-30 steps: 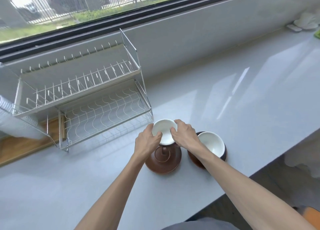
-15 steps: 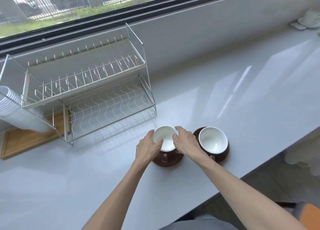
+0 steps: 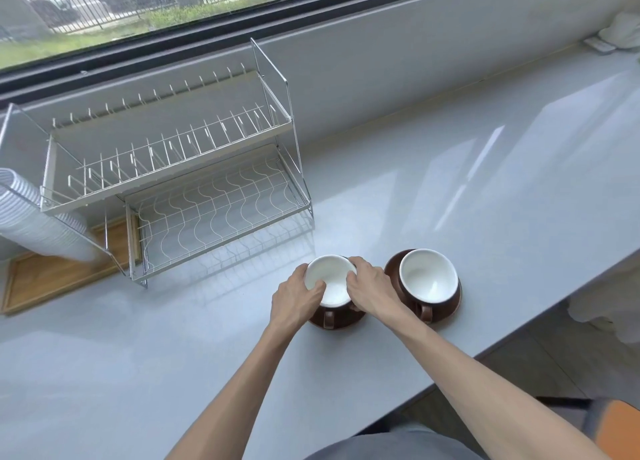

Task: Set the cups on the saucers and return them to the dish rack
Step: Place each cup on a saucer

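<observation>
Between my fingers sits the left cup (image 3: 330,281), on its saucer (image 3: 341,318); my left hand (image 3: 296,295) and right hand (image 3: 372,288) both curl round its rim, thumbs hooked inside. It looks like glazed ceramic: stiff, weighty, slick and chippable, and loose on the saucer. I judge lifting by the saucer's edge safest; the rack (image 3: 173,196) stands beyond my fingertips.

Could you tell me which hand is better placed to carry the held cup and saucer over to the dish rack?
Probably the left hand: it grips the cup on the side nearer the dish rack, which stands to its left. The right hand would have to cross over.
</observation>
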Tool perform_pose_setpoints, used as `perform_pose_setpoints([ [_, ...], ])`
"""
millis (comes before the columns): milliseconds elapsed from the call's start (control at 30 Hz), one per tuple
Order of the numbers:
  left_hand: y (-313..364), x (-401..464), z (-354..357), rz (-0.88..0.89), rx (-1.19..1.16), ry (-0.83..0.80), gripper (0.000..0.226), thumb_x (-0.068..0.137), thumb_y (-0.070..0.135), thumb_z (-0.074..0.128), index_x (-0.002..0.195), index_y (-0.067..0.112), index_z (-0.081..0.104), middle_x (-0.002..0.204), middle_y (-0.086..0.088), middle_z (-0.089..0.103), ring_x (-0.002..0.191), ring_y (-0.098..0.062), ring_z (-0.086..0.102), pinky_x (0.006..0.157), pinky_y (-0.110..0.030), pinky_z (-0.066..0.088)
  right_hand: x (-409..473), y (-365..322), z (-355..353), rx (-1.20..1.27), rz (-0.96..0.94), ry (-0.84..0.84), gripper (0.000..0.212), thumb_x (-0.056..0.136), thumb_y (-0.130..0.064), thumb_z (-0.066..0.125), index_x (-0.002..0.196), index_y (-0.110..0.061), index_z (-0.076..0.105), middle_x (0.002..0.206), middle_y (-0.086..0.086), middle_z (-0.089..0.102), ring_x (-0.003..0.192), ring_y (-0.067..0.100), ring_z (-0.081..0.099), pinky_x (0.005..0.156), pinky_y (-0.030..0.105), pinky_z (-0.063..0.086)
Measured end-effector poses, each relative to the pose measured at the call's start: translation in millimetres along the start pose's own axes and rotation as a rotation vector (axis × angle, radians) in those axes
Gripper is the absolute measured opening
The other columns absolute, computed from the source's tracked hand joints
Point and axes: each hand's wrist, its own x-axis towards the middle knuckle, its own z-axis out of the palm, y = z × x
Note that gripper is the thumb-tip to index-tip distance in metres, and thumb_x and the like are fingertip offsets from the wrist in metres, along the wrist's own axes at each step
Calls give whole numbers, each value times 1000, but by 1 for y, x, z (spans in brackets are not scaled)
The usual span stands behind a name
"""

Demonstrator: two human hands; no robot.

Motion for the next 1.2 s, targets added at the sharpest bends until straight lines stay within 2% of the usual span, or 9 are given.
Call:
perform_pose_setpoints([
  [467,2,-5,3,-25,-59,-37,49,85,34,50,133,29,50,114,-4,69,96,-34,69,96,-45,51,-2,3,1,29,17,-4,49,96,-14,35,144,-18,42,122,20,65,111,41,60,92,40,45],
  [767,0,-5,3,-13,-46,-38,49,87,32,50,135,29,47,112,-2,67,98,-33,68,95,-42,51,-3,8,2,21,-4,-17,51,96,-17,37,146,-21,39,124,19,64,114,40,59,95,41,45],
  [900,-6,-4,2,14,38,-35,50,90,33,48,140,29,44,115,-3,66,103,-32,62,85,-36,48,-2,11,1,-47,-26,-6,50,96,-18,36,146,-22,39,123,20,64,113,41,59,92,42,46],
  [1033,-12,-2,0,35,103,4,49,91,33,46,140,31,46,117,0,68,105,-28,62,84,-35,48,-2,13,-1,-152,-60,74,44,97,-17,36,140,-19,45,117,19,67,107,42,61,84,43,47],
  [1100,-16,-2,-1,17,83,31,46,92,34,47,138,30,50,118,2,68,104,-26,62,82,-33,45,-2,14,-2,-163,-52,109,43,98,-18,36,139,-19,46,119,17,67,109,41,61,85,43,47],
  [1200,-20,-1,1,-30,13,41,48,94,38,46,141,27,50,129,-1,63,114,-25,59,93,-36,43,0,17,-3,-145,-28,107,42,101,-26,34,140,-20,47,127,12,63,117,38,58,92,43,45],
])
